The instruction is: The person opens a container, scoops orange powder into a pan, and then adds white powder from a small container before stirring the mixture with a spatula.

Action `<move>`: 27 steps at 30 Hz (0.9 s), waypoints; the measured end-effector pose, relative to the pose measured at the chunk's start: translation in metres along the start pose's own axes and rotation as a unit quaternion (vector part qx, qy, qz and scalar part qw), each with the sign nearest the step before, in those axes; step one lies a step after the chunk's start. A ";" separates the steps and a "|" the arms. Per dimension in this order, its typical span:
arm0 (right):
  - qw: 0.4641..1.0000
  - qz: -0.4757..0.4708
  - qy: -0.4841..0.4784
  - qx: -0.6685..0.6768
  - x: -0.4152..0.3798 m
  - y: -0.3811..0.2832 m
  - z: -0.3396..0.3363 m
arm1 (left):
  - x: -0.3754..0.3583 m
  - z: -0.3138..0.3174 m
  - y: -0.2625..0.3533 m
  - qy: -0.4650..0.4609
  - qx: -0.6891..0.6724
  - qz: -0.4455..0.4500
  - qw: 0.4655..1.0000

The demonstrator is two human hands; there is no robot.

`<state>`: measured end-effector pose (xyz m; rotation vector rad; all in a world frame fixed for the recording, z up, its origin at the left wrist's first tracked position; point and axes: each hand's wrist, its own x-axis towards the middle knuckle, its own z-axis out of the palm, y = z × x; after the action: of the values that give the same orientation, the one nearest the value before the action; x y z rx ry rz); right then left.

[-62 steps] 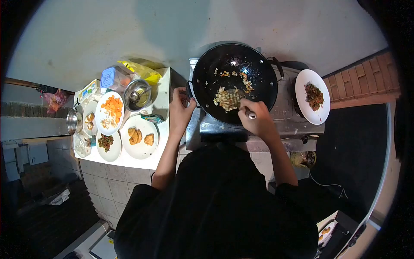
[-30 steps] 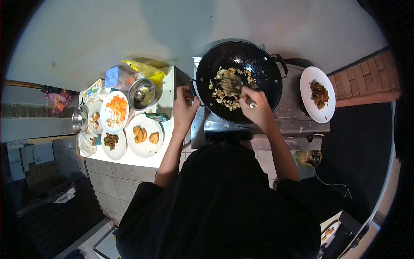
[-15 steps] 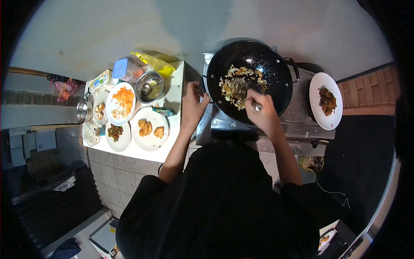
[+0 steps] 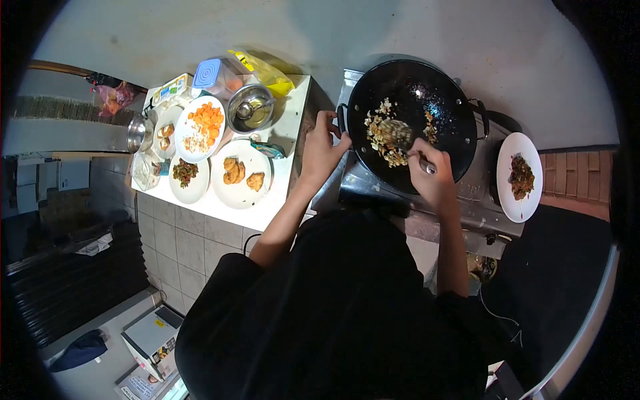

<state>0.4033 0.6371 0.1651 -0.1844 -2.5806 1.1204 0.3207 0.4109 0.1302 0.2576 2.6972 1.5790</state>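
A black wok [image 4: 427,87] sits on the metal stove [image 4: 467,223]. Chopped pale and orange food [image 4: 383,143] lies in its left half and middle. My right hand [image 4: 432,170] is closed round the handle of a metal spatula [image 4: 396,133], whose head is in the food. At the wok's left side, my left hand [image 4: 325,150] has its fingers curled at the loop handle [image 4: 342,120]. A white plate [image 4: 530,150] of chopped dark red and green food stands right of the wok.
The white table [image 4: 283,180] on the left holds a plate of orange pieces [image 4: 205,123], a plate with fried pieces [image 4: 230,193], a metal bowl [image 4: 233,110], a lidded plastic box [image 4: 208,73] and a yellow bag [image 4: 267,72]. A wall [image 4: 200,27] rises behind.
The whole view has shifted, with wok and table now further right. The spatula head has moved right relative to the food, and a gap now shows in the food near the wok's middle.
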 end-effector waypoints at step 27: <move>0.992 0.080 -0.101 0.007 -0.005 0.013 -0.023 | -0.002 -0.006 0.008 -0.032 0.007 -0.010 0.999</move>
<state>0.4156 0.6600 0.1691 -0.2926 -2.7758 1.2716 0.3229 0.4092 0.1400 0.2755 2.6559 1.5209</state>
